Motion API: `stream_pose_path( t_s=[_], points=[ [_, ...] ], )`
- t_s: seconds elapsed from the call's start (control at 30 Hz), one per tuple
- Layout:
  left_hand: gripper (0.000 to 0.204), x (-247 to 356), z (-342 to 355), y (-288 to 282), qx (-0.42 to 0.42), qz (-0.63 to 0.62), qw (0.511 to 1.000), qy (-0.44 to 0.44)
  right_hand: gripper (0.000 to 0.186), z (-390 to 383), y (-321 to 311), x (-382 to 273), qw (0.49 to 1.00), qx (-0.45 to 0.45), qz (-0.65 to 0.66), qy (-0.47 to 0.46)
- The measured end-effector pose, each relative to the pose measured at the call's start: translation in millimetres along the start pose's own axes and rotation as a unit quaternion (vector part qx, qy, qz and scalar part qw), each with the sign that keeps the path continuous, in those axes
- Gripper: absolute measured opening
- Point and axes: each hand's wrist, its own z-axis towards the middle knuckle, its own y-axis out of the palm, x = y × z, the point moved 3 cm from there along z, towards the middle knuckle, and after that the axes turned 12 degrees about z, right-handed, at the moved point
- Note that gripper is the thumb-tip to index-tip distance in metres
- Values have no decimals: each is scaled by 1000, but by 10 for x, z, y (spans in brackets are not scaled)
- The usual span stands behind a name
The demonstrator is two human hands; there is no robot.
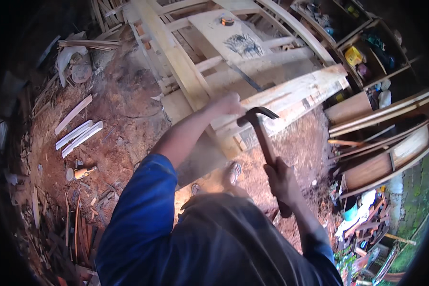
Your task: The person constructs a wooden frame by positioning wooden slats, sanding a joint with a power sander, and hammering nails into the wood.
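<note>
My right hand [282, 182] is wrapped round the handle of a claw hammer [266, 143], its dark head raised in front of me beside my left hand. Reaching across the near end of the wooden frame [188, 76], my left hand [229, 103] is closed at the edge of a pale board [295, 90]. Its fingertips are hidden, so whatever they pinch does not show. The board lies crosswise over the frame's near right part. A flat wooden panel [212, 33] rests farther back on the frame, with a black scribbled patch and a tape measure [227, 21] on it.
White-edged wood strips [81, 136] and a yellow-orange power tool [84, 172] lie on the dirt floor at left. Scrap wood [78, 229] is heaped at lower left. Wooden shelves [367, 57] with a yellow container [353, 56] stand at right, above stacked boards [383, 114].
</note>
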Motion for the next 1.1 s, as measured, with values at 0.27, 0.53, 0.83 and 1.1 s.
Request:
stream_pose_path(
  t_s=[0.27, 0.53, 0.83, 1.1],
  points=[
    [85, -19, -302, -382, 31, -87, 993, -68, 31, -86, -437, -383, 986, 92, 132, -47],
    [14, -932, -1062, -470, 10, -560, 813, -156, 33, 122, -96, -206, 988, 40, 148, -5],
    [7, -288, -1393, -292, 31, -705, 680, -199, 33, 233, 77, 16, 984, -5, 178, 31],
    [11, -361, -1219, -210, 35, -793, 583, -172, 35, 250, 98, 83, 971, -24, 223, 78]
  ],
)
